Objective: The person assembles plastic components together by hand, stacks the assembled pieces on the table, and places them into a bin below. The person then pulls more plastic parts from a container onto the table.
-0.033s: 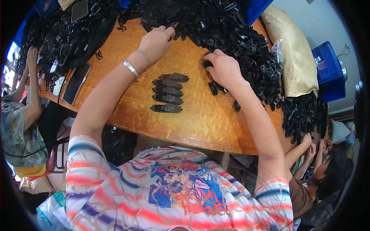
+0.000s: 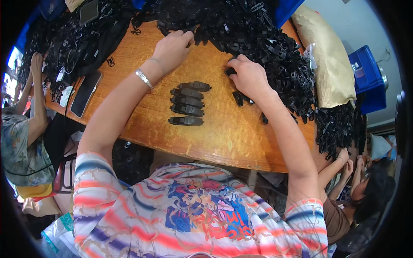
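My left hand (image 2: 173, 50) is at the near edge of the heap of black plastic buckle parts (image 2: 241, 28), its fingers bent and pressed together. Whatever those fingertips grip is hidden behind them. Farther right, my right hand (image 2: 249, 77) pinches a black plastic buckle part (image 2: 230, 72) between thumb and fingers, beside the heap. Between my forearms, several longer black buckles (image 2: 187, 103) lie crosswise in a neat column on the wooden table (image 2: 150, 116). Just below my right hand rests a loose black piece (image 2: 237, 99).
A phone (image 2: 85, 94) lies at the table's left, near another dark heap (image 2: 81, 47). At the right stand a stuffed tan sack (image 2: 329, 60) and a blue crate (image 2: 368, 77). Other people's arms (image 2: 38, 86) show at the left, and other hands (image 2: 344, 161) at the lower right.
My left hand has drawn back slightly toward me and to the left. My right hand stays nearly in place with the buckle part; the column of buckles is unchanged.
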Demonstrator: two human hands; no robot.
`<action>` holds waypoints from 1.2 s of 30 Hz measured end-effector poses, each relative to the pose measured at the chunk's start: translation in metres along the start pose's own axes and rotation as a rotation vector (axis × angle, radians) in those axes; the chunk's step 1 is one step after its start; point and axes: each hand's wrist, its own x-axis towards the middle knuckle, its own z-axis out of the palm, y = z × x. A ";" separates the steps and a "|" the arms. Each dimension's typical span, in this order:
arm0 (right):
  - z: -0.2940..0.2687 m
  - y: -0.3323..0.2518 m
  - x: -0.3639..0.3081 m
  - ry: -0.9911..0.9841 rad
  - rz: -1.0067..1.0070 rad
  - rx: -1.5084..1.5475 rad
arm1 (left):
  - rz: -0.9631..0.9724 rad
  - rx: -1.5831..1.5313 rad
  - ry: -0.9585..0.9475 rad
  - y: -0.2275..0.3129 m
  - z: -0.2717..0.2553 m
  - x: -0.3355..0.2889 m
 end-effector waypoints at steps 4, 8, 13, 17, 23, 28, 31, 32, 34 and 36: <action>0.004 -0.004 0.007 0.056 -0.060 0.058 | -0.004 -0.157 -0.044 0.012 -0.020 -0.029; 0.001 -0.011 0.011 0.079 -0.010 0.119 | 0.176 -0.104 0.006 0.022 -0.009 -0.040; 0.010 -0.021 0.011 0.081 -0.003 0.005 | 0.198 -0.176 0.039 0.021 0.001 -0.043; 0.014 -0.019 0.013 0.158 -0.020 0.016 | 0.192 -0.224 0.044 0.017 0.003 -0.044; 0.012 -0.027 0.011 0.290 0.097 0.506 | 0.198 -0.250 0.072 0.016 0.005 -0.045; 0.016 -0.033 -0.002 0.146 0.127 0.687 | 0.190 -0.255 0.068 0.014 0.005 -0.046; 0.018 -0.028 -0.009 0.108 0.059 0.469 | 0.197 -0.254 0.066 0.015 0.006 -0.046; 0.017 -0.028 -0.011 0.104 0.014 0.291 | 0.198 -0.256 0.065 0.015 0.006 -0.046; 0.010 -0.029 -0.013 0.076 0.021 0.260 | 0.203 -0.257 0.072 0.014 0.006 -0.046; 0.007 -0.031 -0.012 0.048 0.025 0.230 | 0.206 -0.256 0.079 0.011 0.004 -0.048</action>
